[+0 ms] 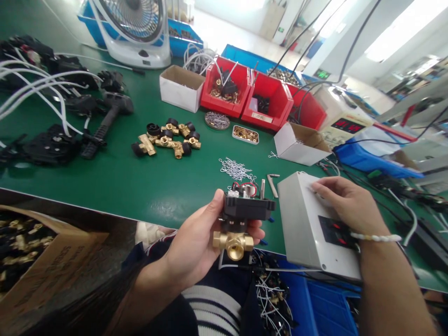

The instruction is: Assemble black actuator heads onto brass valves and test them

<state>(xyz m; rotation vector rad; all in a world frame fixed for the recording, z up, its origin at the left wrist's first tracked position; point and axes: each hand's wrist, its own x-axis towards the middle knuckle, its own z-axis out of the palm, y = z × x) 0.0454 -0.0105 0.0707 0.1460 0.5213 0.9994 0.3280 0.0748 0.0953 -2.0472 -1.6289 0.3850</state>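
Note:
In my left hand is a motorized ball valve, held upright. Its brass three-way body points toward me, and a black actuator housing with exposed parts and a metal shaft sits on top. My fingers wrap behind it, with the thumb at its left side. My right hand rests at the upper face of a grey control box, its fingers curled and pinched near the far edge. Whatever lies under those fingertips is hidden. Black panels with red marks show below that hand. A pale cable runs beneath the valve.
Cotter pins and a small metal hex tool lie beyond the valve. Brass valve bodies are grouped farther left. Red bins, white cartons, a fan and a power supply stand behind. Black actuators lie left.

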